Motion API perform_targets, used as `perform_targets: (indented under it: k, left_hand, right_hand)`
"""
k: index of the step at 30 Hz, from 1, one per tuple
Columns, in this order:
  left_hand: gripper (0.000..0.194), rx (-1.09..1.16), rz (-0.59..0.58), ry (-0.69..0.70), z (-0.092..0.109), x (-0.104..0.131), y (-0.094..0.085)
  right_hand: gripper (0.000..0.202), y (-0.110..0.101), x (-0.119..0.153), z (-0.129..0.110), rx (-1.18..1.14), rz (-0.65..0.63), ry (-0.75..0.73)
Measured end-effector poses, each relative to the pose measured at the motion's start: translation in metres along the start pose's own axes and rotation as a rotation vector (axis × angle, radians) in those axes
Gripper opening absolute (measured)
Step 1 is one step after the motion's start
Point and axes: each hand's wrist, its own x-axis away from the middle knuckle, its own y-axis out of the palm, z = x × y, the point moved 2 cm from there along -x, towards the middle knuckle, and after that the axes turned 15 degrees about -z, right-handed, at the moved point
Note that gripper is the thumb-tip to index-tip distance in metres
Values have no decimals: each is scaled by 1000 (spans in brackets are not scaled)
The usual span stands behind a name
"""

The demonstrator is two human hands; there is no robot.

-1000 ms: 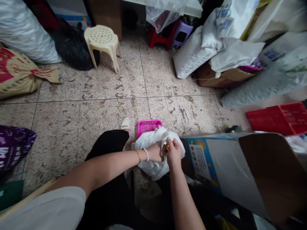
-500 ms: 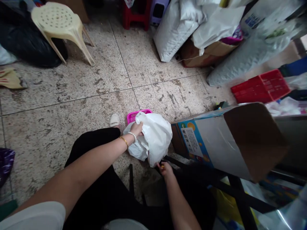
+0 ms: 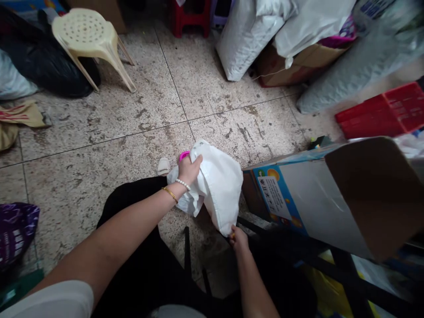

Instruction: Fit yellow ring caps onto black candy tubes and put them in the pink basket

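Observation:
A white sack point(image 3: 222, 181) of thin, creased material hangs stretched between my two hands, above the floor. My left hand point(image 3: 190, 169), with a pearl bracelet and a gold bangle at the wrist, is closed on its upper edge. Lower right, my right hand point(image 3: 239, 238) pinches a bottom corner of the sack. Something small and yellow shows at the right fingers, too small to make out. Behind the sack, a pink plastic basket point(image 3: 184, 155) is mostly hidden, with only part of its rim showing.
A cardboard box point(image 3: 303, 190) stands close on the right, beside a dark metal frame point(image 3: 347, 269). Further off are a red crate point(image 3: 384, 110), a full grey-white sack point(image 3: 248, 39) and a cream plastic stool point(image 3: 86, 33). My white shoe point(image 3: 163, 166) is left of the basket.
The white sack has been raised and pulled out longer. My right hand has moved slightly right and down and now grips its lower corner. More of the pink basket is covered.

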Motion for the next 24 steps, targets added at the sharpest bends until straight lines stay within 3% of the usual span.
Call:
perform_targets:
  k: [3,6,9,15,19,22,24]
  left_hand:
    - [32,-31,98,117,23,-5,-20]
    - [33,-47,166,187,36,-11,-35]
    - [25,-55,147,224,39,-15,-39]
    - [18,-70,-45,278,35,-10,-23]
    - [15,-106,-59,243,38,-6,-17]
    - [12,-117,-18,201,41,-11,-17]
    - [12,-113,14,176,40,-16,-19]
  right_hand:
    - [25,-29,28,-28,12,41,114]
    - [36,-53,61,-55,20,28,93]
    - [46,-63,82,-71,46,29,40]
    - [59,-42,85,-80,157,80,-62]
    - [68,-21,92,-97,276,49,-95]
    - [95,-8,95,-113,579,-36,-160]
    - [91,0,94,-124,852,-41,-256]
